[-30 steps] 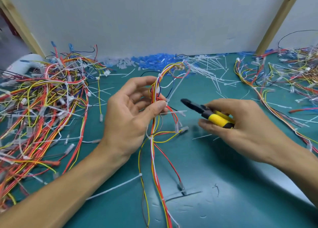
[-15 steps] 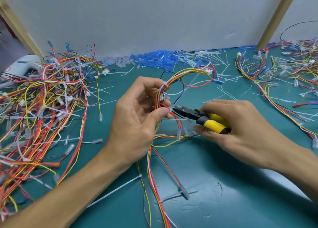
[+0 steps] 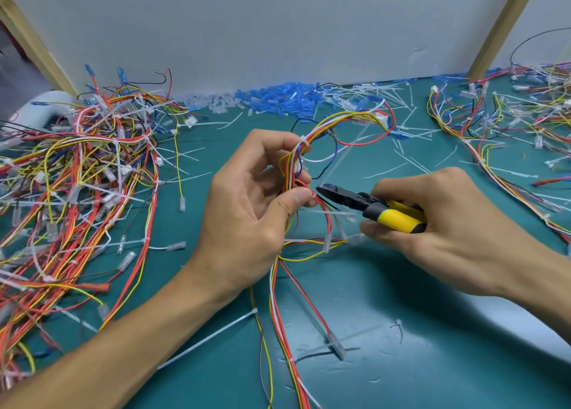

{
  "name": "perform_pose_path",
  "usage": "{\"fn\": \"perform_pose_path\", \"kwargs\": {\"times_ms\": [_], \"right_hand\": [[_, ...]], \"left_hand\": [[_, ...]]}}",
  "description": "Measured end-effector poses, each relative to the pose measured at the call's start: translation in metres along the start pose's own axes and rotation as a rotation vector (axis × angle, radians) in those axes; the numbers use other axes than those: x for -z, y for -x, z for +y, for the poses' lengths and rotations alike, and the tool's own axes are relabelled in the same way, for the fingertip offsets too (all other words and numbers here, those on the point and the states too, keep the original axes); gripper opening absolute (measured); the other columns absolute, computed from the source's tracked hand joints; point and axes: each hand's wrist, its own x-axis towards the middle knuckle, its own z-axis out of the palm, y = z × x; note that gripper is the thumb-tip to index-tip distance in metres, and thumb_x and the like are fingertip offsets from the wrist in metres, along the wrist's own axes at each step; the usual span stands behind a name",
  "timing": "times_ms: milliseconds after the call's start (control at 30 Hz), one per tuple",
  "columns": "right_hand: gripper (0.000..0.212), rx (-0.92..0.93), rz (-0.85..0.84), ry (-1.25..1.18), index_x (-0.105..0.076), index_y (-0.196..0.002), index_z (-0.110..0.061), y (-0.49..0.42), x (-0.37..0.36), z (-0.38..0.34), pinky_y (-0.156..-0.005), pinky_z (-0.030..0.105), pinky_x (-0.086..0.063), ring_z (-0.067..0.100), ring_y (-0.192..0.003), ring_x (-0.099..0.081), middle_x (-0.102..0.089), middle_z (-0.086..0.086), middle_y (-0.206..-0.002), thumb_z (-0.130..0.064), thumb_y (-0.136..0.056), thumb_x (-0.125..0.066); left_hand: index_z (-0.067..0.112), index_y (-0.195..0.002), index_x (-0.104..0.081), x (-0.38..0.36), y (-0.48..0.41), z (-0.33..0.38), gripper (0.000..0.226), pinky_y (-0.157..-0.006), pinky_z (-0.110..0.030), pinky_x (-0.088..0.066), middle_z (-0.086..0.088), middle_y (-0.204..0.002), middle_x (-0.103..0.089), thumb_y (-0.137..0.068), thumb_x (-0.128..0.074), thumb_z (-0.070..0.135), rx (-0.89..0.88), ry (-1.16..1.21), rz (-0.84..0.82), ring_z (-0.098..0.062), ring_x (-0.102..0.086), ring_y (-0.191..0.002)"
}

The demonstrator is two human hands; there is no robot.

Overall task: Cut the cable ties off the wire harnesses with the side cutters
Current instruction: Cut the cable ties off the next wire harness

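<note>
Left hand (image 3: 247, 220) pinches the wire harness (image 3: 293, 173) mid-frame, thumb on the wires; right hand (image 3: 432, 223) curls round the side cutters (image 3: 364, 203), tips just beside the thumb. Slight misaim probably nicks insulation, not the cable tie (image 3: 303, 139).

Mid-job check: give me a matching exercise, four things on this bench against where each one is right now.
Things:
1. side cutters
2. held harness
3. blue plastic pieces
4. loose cable tie

Places:
A. heaped along the back wall
B. gripped in the left hand
C. gripped in the right hand
D. lying flat on the mat

Pairs: 1-C, 2-B, 3-A, 4-D
</note>
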Motion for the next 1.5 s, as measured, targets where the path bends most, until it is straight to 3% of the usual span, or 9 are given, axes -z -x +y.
{"fn": "perform_pose_path", "kwargs": {"times_ms": [133, 267, 433, 667, 833, 1033, 1167, 1300, 1500], "right_hand": [[0.030, -0.021, -0.032, -0.012, -0.056, -0.074, -0.011, 0.002, 0.002, -0.006, -0.049, 0.037, -0.029, 0.024, -0.061, -0.027, -0.039, 0.011, -0.060, -0.034, -0.088, -0.070], [0.034, -0.053, -0.006, -0.031, -0.052, -0.072, -0.010, 0.002, 0.003, -0.010, -0.049, 0.036, -0.027, 0.017, -0.059, -0.022, -0.038, 0.012, -0.061, -0.030, -0.089, -0.075], [0.029, -0.066, 0.081, -0.104, -0.056, -0.075, -0.011, -0.001, 0.001, -0.015, -0.049, 0.028, -0.025, 0.013, -0.058, -0.023, -0.038, 0.011, -0.062, -0.037, -0.082, -0.067], [0.023, -0.129, 0.151, -0.077, -0.061, -0.076, -0.018, -0.006, -0.002, 0.004, -0.053, 0.035, -0.031, 0.023, -0.058, -0.035, -0.045, 0.011, -0.060, -0.028, -0.089, -0.077], [0.027, -0.103, 0.181, -0.088, -0.062, -0.077, -0.013, -0.006, 0.000, 0.006, -0.050, 0.027, -0.028, 0.015, -0.055, -0.030, -0.043, 0.008, -0.058, -0.032, -0.088, -0.078], [0.024, -0.045, 0.139, -0.104, -0.062, -0.073, -0.023, -0.002, 0.000, 0.002, -0.049, 0.027, -0.029, 0.014, -0.054, -0.031, -0.046, 0.004, -0.057, -0.037, -0.088, -0.077], [0.026, -0.017, 0.083, -0.038, -0.062, -0.075, -0.023, -0.002, -0.003, 0.002, -0.051, 0.030, -0.031, 0.017, -0.056, -0.034, -0.047, 0.004, -0.058, -0.038, -0.090, -0.076], [0.031, -0.009, 0.042, -0.004, -0.059, -0.076, -0.021, 0.000, -0.008, 0.000, -0.051, 0.032, -0.031, 0.020, -0.059, -0.036, -0.047, 0.003, -0.061, -0.046, -0.089, -0.072], [0.026, -0.052, 0.022, -0.033, -0.061, -0.080, -0.028, 0.001, -0.010, -0.003, -0.051, 0.031, -0.036, 0.019, -0.060, -0.042, -0.054, -0.003, -0.067, -0.049, -0.089, -0.072]], "left_hand": [[0.025, -0.133, -0.045, 0.003, -0.001, 0.001, 0.063, -0.073, -0.046, -0.055, -0.011, -0.085, -0.055, -0.084, -0.072, -0.003, 0.036, -0.031, 0.034, -0.028, -0.061, -0.075], [0.036, -0.129, -0.051, 0.005, -0.001, 0.001, 0.058, -0.058, -0.041, -0.054, -0.009, -0.081, -0.050, -0.086, -0.074, 0.003, 0.052, -0.103, 0.043, -0.028, -0.055, -0.060], [0.016, -0.130, -0.063, 0.005, -0.003, 0.000, 0.048, -0.071, -0.033, -0.058, -0.014, -0.087, -0.059, -0.087, -0.072, -0.002, 0.138, 0.053, 0.073, -0.026, -0.068, -0.072], [0.013, -0.136, -0.059, 0.009, -0.007, -0.001, 0.053, -0.067, -0.030, -0.059, -0.017, -0.093, -0.060, -0.089, -0.067, -0.009, 0.229, 0.280, 0.146, -0.025, -0.070, -0.075], [0.013, -0.135, -0.059, 0.010, -0.008, 0.003, 0.053, -0.070, -0.029, -0.059, -0.021, -0.096, -0.056, -0.086, -0.064, -0.006, 0.275, 0.390, 0.142, -0.025, -0.067, -0.078], [0.019, -0.140, -0.056, 0.008, -0.007, 0.004, 0.061, -0.076, -0.031, -0.058, -0.009, -0.095, -0.066, -0.083, -0.068, -0.001, 0.283, 0.356, 0.126, -0.022, -0.068, -0.088], [0.022, -0.142, -0.052, 0.008, -0.010, 0.007, 0.072, -0.078, -0.018, -0.050, 0.002, -0.088, -0.072, -0.075, -0.072, 0.003, 0.259, 0.350, 0.131, -0.014, -0.064, -0.088], [0.018, -0.141, -0.054, 0.009, -0.009, 0.008, 0.072, -0.069, -0.017, -0.050, -0.002, -0.090, -0.074, -0.074, -0.073, 0.003, 0.260, 0.372, 0.152, -0.009, -0.064, -0.075], [0.016, -0.137, -0.054, 0.008, -0.009, 0.007, 0.069, -0.072, -0.019, -0.051, -0.005, -0.090, -0.075, -0.072, -0.073, 0.004, 0.246, 0.354, 0.187, -0.015, -0.065, -0.082]]}}
